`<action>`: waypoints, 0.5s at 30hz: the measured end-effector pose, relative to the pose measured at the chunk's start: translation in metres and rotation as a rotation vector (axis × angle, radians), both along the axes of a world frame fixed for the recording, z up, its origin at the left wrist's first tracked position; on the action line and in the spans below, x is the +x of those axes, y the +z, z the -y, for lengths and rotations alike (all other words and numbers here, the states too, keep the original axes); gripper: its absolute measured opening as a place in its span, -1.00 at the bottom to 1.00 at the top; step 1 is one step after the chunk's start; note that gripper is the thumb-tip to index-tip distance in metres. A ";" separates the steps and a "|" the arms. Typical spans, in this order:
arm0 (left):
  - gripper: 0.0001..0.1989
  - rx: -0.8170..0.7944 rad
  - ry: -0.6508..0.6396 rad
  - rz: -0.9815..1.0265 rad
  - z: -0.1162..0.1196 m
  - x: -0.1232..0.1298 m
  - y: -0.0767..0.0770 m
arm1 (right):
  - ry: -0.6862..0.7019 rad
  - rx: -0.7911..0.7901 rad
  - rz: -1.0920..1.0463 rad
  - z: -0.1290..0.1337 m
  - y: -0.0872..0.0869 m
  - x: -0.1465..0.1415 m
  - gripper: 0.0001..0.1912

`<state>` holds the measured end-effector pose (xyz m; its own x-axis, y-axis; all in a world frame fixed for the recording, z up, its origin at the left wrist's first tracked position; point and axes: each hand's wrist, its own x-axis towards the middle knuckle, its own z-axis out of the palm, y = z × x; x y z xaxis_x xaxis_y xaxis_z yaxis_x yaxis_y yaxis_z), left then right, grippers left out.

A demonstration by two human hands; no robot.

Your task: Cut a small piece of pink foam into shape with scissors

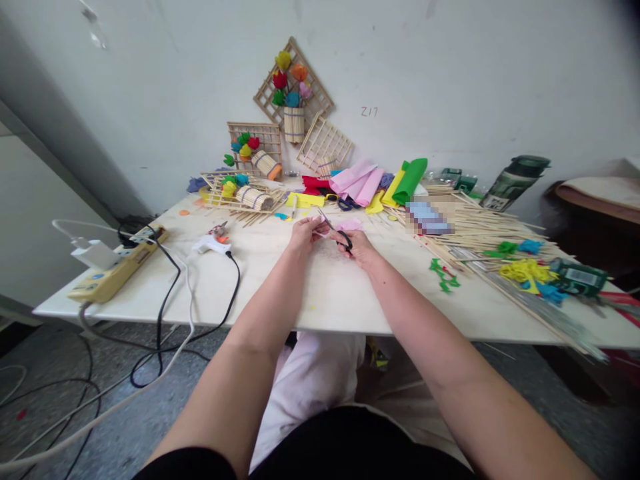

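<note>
My right hand (pixel 359 248) grips black-handled scissors (pixel 334 231) over the middle of the white table (pixel 330 293), blades pointing up and left. My left hand (pixel 304 233) pinches a small pink piece of felt (pixel 350 226) right at the blades. Both hands meet above the table's centre, forearms stretched out from my lap.
A glue gun (pixel 213 241) and a yellow power strip (pixel 117 267) with cables lie at the left. Wooden lattice frames with felt flowers (pixel 293 93) lean on the wall. Rolled felt sheets (pixel 380 181) sit at the back; bamboo sticks (pixel 480 227) and felt scraps (pixel 525 270) cover the right.
</note>
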<state>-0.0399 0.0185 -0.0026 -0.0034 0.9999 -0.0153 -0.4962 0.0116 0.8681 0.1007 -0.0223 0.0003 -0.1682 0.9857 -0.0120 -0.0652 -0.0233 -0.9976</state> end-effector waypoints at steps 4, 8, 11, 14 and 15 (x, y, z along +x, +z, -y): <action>-0.91 0.003 0.000 -0.005 0.000 0.000 -0.001 | 0.004 0.007 0.000 -0.001 -0.001 0.000 -0.75; -0.91 0.007 0.005 -0.008 -0.003 -0.001 -0.002 | 0.000 -0.002 0.009 0.001 0.002 -0.001 -0.78; -0.92 0.005 0.003 -0.013 -0.003 -0.002 -0.002 | -0.004 -0.010 0.016 0.003 0.004 -0.002 -0.80; -0.93 -0.009 0.005 -0.024 -0.001 -0.001 0.000 | -0.005 -0.015 0.022 0.003 0.003 -0.002 -0.80; -0.93 -0.015 0.010 -0.025 -0.001 -0.001 0.001 | -0.003 -0.012 0.022 0.002 0.002 -0.001 -0.79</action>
